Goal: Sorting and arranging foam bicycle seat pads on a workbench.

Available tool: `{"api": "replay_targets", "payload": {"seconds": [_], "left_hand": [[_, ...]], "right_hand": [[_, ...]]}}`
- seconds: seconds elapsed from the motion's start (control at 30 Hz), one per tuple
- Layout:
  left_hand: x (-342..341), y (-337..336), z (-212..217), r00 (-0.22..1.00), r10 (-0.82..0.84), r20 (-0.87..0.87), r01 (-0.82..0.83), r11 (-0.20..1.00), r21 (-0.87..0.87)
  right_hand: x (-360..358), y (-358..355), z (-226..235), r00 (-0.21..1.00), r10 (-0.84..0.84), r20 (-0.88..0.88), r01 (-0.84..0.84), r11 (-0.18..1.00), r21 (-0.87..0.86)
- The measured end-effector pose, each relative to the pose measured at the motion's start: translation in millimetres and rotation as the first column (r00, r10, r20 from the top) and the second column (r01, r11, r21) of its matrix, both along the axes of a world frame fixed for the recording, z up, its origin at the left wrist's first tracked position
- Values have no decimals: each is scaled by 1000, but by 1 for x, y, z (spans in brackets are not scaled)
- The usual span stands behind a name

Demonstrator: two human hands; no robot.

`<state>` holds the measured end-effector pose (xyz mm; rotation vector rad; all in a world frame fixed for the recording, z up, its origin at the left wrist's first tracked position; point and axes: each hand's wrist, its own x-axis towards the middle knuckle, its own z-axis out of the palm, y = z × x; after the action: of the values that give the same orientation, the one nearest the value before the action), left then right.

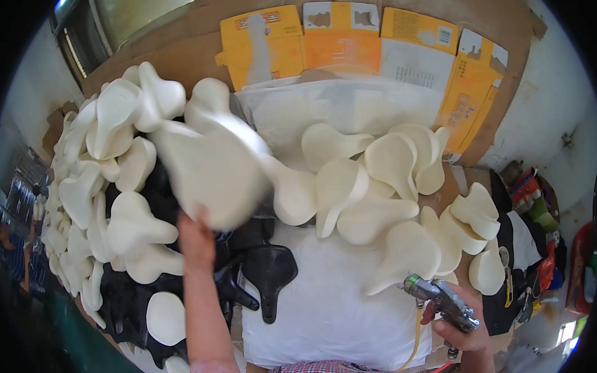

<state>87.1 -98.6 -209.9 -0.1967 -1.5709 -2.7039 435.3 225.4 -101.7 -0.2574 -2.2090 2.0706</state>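
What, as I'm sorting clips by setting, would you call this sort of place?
Probably a small seat workshop: many cream saddle-shaped pads lie in heaps, a black saddle-shaped piece sits among them, and the person's right hand holds what looks like a spray gun.

Ahead of you, four flattened yellow-and-white cartons [342,51] stand in a row against brown cardboard [517,36]. Beyond its upper left edge you have a pale greenish panel [147,9]. To your right rises a whitish wall [544,123] with a dark mark; below it, a slim yellow item [508,287] lies on black material [492,318], near a crumpled red piece [545,271]. At your far left, a person [8,239] shows, partly blurred.
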Motion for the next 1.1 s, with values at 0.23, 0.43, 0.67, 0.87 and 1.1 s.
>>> {"api": "replay_targets", "payload": {"seconds": [0.23,0.43,0.67,0.87,1.1], "left_hand": [[-68,122,-75,941,34,336,288,441,-850],[-28,113,-140,945,-2,328,232,711,-664],[15,54,-100,937,-64,344,265,770,-580],[-44,20,9,983,-181,1,174,944,281],[-147,173,-109,915,-210,343,354,825,-440]], "right_hand": [[-1,4,-6,999,-23,-28,23,1000,-15],[4,7,-6,999,-33,10,33,999,-41],[-15,5,7,991,-55,-125,41,993,-113],[-11,14,-4,976,-153,-153,131,981,-145],[-1,17,-32,984,-176,0,176,979,-101]]}}
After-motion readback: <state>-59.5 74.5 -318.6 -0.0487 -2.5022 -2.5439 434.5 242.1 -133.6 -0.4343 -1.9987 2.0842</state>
